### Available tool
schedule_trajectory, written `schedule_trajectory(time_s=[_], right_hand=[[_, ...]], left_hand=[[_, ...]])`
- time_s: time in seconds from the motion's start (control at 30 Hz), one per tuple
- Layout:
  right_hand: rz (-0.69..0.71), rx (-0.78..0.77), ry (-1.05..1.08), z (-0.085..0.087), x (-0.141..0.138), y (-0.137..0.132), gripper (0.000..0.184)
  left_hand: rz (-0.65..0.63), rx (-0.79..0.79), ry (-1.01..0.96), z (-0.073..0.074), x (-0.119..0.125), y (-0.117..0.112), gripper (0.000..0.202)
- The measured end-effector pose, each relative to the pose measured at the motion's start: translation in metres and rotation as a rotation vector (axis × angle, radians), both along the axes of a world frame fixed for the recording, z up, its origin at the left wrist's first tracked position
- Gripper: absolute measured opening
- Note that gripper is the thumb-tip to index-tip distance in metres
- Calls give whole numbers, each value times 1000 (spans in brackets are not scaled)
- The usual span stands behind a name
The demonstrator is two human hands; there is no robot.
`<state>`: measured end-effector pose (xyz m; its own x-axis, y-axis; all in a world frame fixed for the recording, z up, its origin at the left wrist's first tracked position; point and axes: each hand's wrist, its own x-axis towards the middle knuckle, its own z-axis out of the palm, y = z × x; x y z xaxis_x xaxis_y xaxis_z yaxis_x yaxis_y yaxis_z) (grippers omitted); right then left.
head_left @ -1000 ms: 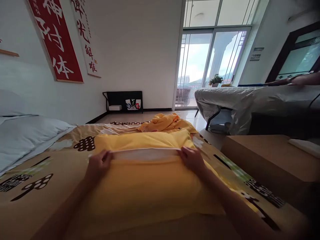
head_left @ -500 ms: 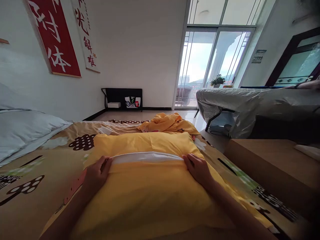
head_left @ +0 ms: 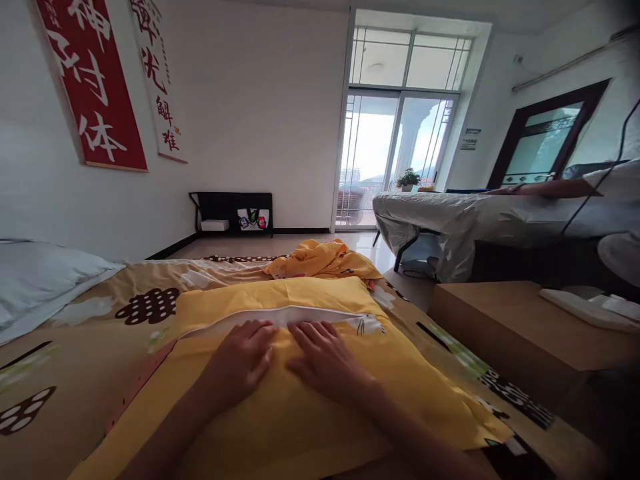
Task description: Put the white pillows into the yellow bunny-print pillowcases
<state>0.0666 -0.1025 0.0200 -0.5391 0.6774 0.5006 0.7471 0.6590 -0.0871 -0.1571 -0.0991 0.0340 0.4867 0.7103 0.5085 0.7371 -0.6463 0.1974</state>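
Note:
A pillow in a yellow pillowcase (head_left: 280, 293) lies on the bed in front of me, a strip of the white inner pillow (head_left: 295, 315) showing at the case's open edge. My left hand (head_left: 243, 360) and my right hand (head_left: 325, 357) lie side by side at the middle of that edge, fingers stretched flat and pressing the yellow cloth down. Neither hand holds anything.
The bed carries a tan patterned sheet (head_left: 100, 327), a crumpled yellow cloth (head_left: 320, 259) beyond the pillow and a grey pillow (head_left: 40, 280) at the left. A wooden bedside table (head_left: 520, 320) stands right. Another person's arm (head_left: 545, 189) rests on a plastic-covered table (head_left: 450, 213).
Both hands have slid inward from the two ends of the pillowcase opening to its middle and now lie flat. The view has tilted up a little.

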Motion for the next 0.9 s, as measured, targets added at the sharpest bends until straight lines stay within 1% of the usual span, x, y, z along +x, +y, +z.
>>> schedule_trajectory(time_s=[0.03, 0.1, 0.2, 0.27, 0.33, 0.4, 0.47, 0.57, 0.67, 0.73, 0.8, 0.83, 0.9], right_hand=[[-23, -16, -12, 1, -5, 3, 51], [-85, -68, -37, 1, -8, 10, 44], [-145, -144, -64, -1, -2, 16, 42], [-172, -145, -62, 0, 5, 16, 42], [-207, -132, -41, 2, 16, 15, 40], [-247, -128, -7, 4, 32, 13, 38], [-275, -142, 26, 1, 52, 10, 38], [-278, -147, 30, -9, 81, 6, 43], [-223, -106, 3, -21, 105, 4, 40], [-190, -79, -19, -25, 115, 6, 36], [-180, -62, -52, -25, 120, 8, 36], [-180, -55, -69, -23, 119, 9, 35], [-181, -28, -95, -18, 108, 11, 37]], left_hand=[[0, -41, 55, 0, 8, 4, 34], [51, -142, 114, -3, 17, 11, 35], [115, -260, 92, -9, 22, 17, 32], [131, -267, 75, -11, 22, 17, 30], [151, -237, 80, -11, 20, 14, 29], [181, -202, 91, -10, 17, 12, 30], [208, -177, 91, -12, 11, 9, 32], [183, -96, 68, -21, -3, 3, 33], [101, 92, 45, -34, -22, -10, 32], [100, 192, -11, -39, -40, -18, 31], [188, 211, -146, -38, -63, -20, 26], [258, 172, -235, -35, -75, -17, 26], [387, 18, -387, -23, -99, -6, 28]])
